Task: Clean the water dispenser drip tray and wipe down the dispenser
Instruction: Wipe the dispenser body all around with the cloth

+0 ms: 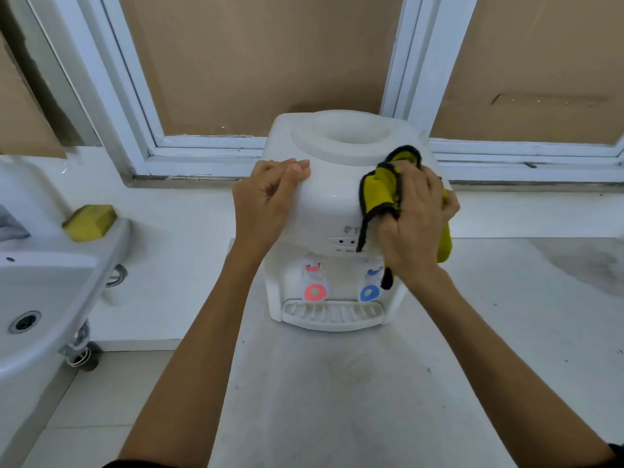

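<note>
A white tabletop water dispenser [332, 197] stands on a grey counter, with no bottle in its top opening. Its white slotted drip tray [332, 314] sits in place at the bottom front, under a red tap [315, 292] and a blue tap [369, 292]. My left hand [266, 201] grips the dispenser's upper left corner. My right hand [413, 221] presses a yellow cloth with a black hem [381, 190] against the upper right front of the dispenser; part of the cloth hangs down over the front panel.
A white washbasin [44, 292] stands at the left, with a yellow sponge [89, 221] on its rim. The grey counter [337, 400] stretches toward me and to the right. White window frames [209, 146] run behind the dispenser.
</note>
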